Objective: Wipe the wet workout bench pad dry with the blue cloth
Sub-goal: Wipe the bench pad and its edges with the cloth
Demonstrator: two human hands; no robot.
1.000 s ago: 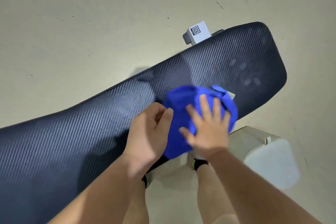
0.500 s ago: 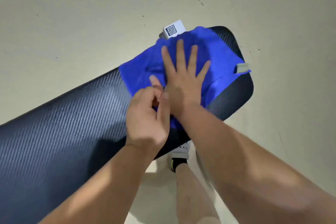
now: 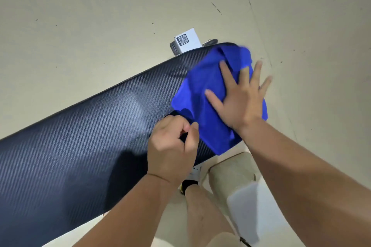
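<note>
Head view, from left to right: the dark bench pad with its woven pattern runs slantwise from the lower left up to the upper right, above a pale, speckled floor. The left forearm comes up from the bottom edge and crosses the pad's near side. The left hand is curled into a loose fist, knuckles up, with thumb and forefinger pinched together at the near left corner of the blue cloth; whether cloth is really caught between them is hard to tell, since the hand hides the spot. Behind the pad's far edge stands a small white box with a square code printed on it. The cloth lies spread over the far right end of the pad, rumpled at its top, its lower corner hanging past the near edge. The right hand lies flat on the cloth, palm down, fingers straight and fanned wide, holding nothing, its outer fingers reaching beyond the cloth's right side. The right forearm stretches back to the lower right corner. Below the arms, bare legs and a pale box-like thing show on the floor.
</note>
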